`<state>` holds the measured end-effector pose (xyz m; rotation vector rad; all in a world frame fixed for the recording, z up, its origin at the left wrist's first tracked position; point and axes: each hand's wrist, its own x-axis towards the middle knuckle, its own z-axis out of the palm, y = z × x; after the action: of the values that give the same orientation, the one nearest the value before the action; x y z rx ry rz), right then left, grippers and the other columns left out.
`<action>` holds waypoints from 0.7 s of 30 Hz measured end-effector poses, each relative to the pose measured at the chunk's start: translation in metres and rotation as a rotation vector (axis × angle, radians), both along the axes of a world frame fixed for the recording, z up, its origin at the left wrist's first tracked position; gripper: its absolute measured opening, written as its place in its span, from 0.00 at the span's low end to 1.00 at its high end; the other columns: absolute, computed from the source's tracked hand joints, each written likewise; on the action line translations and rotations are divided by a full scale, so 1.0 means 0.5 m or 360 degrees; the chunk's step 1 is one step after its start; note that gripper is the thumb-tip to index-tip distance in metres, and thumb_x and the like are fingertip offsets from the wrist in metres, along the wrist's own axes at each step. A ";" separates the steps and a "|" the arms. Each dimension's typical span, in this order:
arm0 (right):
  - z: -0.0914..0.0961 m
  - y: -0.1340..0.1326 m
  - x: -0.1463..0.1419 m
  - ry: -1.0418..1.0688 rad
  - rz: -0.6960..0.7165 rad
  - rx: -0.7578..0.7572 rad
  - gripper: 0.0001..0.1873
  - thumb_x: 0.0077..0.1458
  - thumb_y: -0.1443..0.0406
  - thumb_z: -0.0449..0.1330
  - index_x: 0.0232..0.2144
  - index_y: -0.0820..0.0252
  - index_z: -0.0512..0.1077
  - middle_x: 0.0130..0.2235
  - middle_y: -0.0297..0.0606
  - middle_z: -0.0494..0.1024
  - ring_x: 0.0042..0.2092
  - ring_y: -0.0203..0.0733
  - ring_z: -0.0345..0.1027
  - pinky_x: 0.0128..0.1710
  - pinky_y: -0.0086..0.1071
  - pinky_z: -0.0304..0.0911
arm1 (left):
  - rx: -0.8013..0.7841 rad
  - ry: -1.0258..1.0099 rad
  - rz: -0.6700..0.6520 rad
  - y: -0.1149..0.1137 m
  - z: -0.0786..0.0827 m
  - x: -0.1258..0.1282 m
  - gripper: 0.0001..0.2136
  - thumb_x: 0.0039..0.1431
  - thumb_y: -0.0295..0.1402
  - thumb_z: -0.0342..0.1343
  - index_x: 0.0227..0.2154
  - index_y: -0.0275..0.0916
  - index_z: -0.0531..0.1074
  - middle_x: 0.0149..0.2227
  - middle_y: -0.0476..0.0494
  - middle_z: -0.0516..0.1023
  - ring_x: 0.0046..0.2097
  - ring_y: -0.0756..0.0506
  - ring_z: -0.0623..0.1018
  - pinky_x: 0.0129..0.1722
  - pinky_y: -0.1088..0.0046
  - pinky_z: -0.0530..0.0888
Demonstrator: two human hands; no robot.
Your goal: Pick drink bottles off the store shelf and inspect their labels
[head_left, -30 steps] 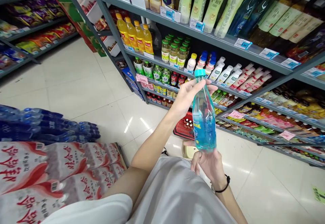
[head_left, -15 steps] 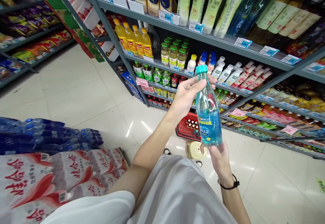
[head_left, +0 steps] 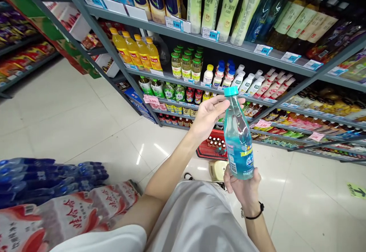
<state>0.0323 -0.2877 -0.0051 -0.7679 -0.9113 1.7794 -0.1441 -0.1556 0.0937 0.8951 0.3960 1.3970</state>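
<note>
In front of me is a clear plastic drink bottle [head_left: 238, 139] with a turquoise cap and blue liquid, tilted slightly. My right hand [head_left: 244, 187] grips it around the base from below, and a dark cord circles that wrist. At the neck, just under the cap, my left hand [head_left: 210, 114] has its thumb in front and its fingers passing behind, partly hidden by the bottle. The label's barcode side faces left and its printed front faces right.
Drink shelves [head_left: 160, 25] rise ahead, filled with bottles. On the floor below are a red basket [head_left: 201, 152] holding small bottles and a cream stool [head_left: 217, 170]. Blue bottle packs [head_left: 51, 179] and red-white bottle packs [head_left: 77, 210] are stacked to my left.
The bottle has turned in my hands, so its label front has swung rightward and the barcode now shows. Both hands and the bottle sit slightly lower in view, and the shelves have shifted left.
</note>
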 end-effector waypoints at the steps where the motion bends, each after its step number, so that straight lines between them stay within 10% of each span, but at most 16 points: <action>1: -0.001 0.000 -0.002 0.0001 0.0022 -0.0031 0.45 0.53 0.26 0.51 0.35 0.62 0.79 0.25 0.42 0.78 0.16 0.37 0.60 0.16 0.33 0.57 | -0.0006 -0.0006 0.0000 0.001 0.000 -0.001 0.18 0.54 0.47 0.73 0.40 0.39 0.80 0.43 0.39 0.86 0.49 0.39 0.85 0.46 0.67 0.80; 21: -0.031 -0.013 -0.067 0.0521 0.0564 -0.0154 0.48 0.56 0.24 0.37 0.18 0.56 0.69 0.08 0.31 0.56 0.11 0.34 0.45 0.13 0.29 0.41 | -0.0142 -0.0206 0.0111 0.007 -0.015 -0.023 0.21 0.41 0.44 0.80 0.34 0.39 0.79 0.31 0.52 0.77 0.31 0.54 0.74 0.36 0.77 0.73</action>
<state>-0.0010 -0.2945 -0.0207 -0.3689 -0.7775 2.1936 -0.1557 -0.1522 0.0860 0.7200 0.3909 1.4810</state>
